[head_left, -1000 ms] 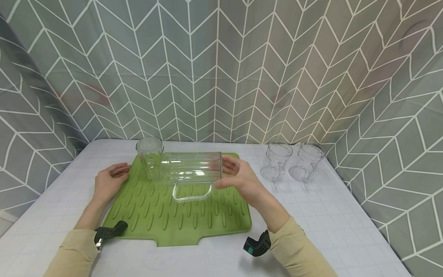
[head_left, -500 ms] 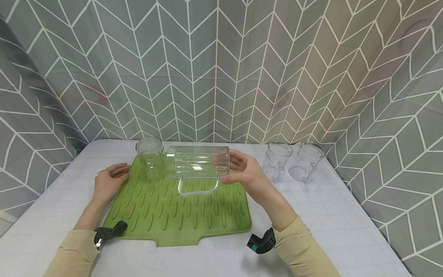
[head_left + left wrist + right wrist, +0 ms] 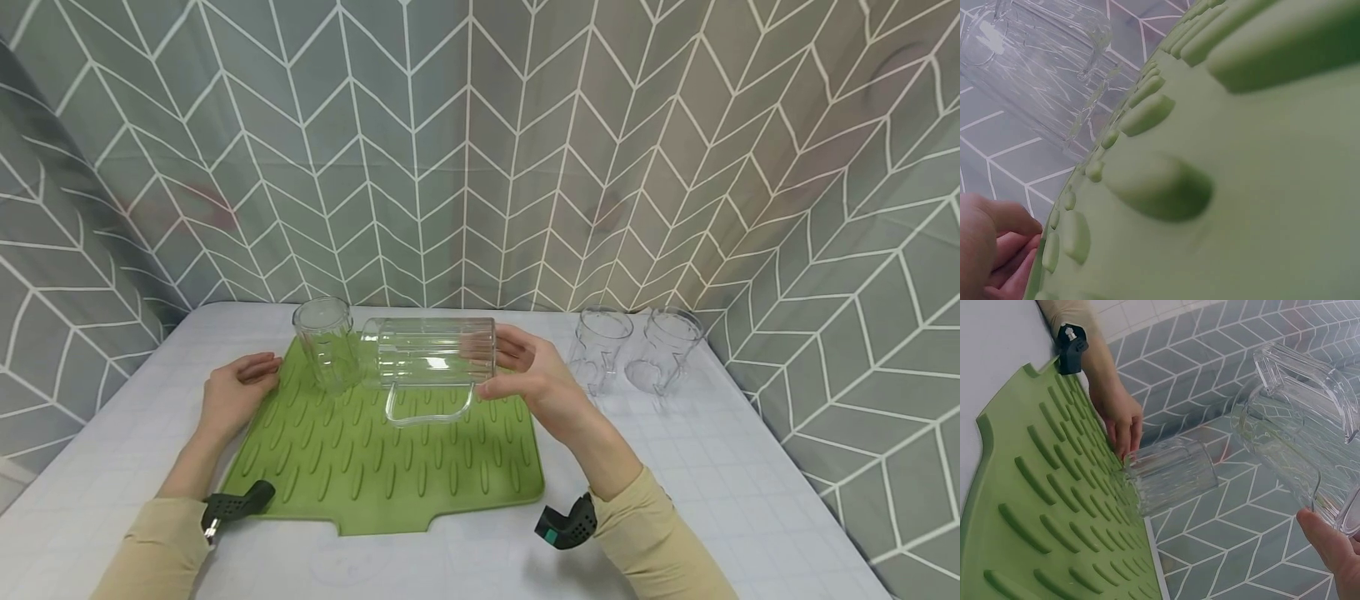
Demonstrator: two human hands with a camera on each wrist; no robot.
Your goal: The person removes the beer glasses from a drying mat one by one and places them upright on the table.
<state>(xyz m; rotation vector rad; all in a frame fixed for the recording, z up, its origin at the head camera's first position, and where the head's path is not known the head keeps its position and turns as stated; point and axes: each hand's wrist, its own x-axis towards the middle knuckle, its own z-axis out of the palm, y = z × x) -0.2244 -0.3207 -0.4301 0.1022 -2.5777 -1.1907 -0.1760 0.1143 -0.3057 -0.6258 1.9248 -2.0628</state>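
A clear glass mug (image 3: 431, 354) is held sideways above the green ridged mat (image 3: 390, 479), its handle toward the near side. My right hand (image 3: 536, 379) grips it at its right end, thumb near the rim; its fingers show through the glass, and I cannot tell whether they are inside or behind. Just left of it, another glass mug (image 3: 324, 346) stands upright on the mat's far left corner. My left hand (image 3: 236, 396) rests at the mat's left edge, fingers loosely bent; in the left wrist view its fingertips (image 3: 1034, 228) touch that edge.
Two more glass mugs, one (image 3: 600, 350) beside the other (image 3: 666, 354), stand on the white table (image 3: 720, 500) at the back right. A grey patterned curtain (image 3: 465, 167) closes off the back and sides.
The right hand has lifted the sideways mug slightly up and to the right, then kept it nearly still over the last half second. The left hand has stayed in place.
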